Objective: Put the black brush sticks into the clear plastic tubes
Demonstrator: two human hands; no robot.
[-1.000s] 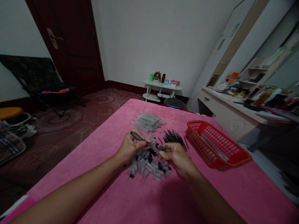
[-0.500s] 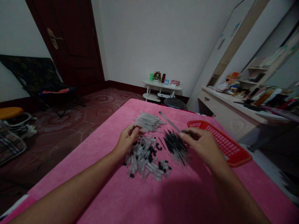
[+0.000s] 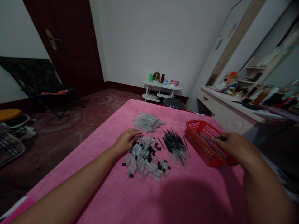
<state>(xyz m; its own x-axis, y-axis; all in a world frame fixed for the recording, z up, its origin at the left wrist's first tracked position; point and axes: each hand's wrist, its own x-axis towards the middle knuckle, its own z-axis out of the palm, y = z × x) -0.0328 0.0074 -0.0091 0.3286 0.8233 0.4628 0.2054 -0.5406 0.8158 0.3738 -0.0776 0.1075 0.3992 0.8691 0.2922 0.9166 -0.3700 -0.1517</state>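
My left hand [image 3: 126, 140] lies on the pink cloth [image 3: 144, 199] with its fingers stretched out flat. The fingertips touch the far left edge of a heap of clear caps and small black parts [image 3: 146, 160]. My right hand [image 3: 234, 147] hovers over the red plastic basket [image 3: 198, 146], its fingers pinched on a thin dark pen [image 3: 207, 137] that reaches into the basket. Another pen lies in the basket under it. A bundle of grey pen barrels [image 3: 148, 122] lies beyond the left hand. A fan of black refills [image 3: 175, 141] lies between the heap and the basket.
The cloth-covered table ends beyond the barrels. A dark stool [image 3: 174, 103] and a low white shelf [image 3: 161, 90] stand behind it. A cluttered dresser [image 3: 233, 105] is at the right, a folding chair [image 3: 39, 84] and a dark door [image 3: 67, 40] at the left.
My right hand took the pen from both hands, carried it right over the refills, and now holds it in the basket. My left hand let go and settled flat by the heap.
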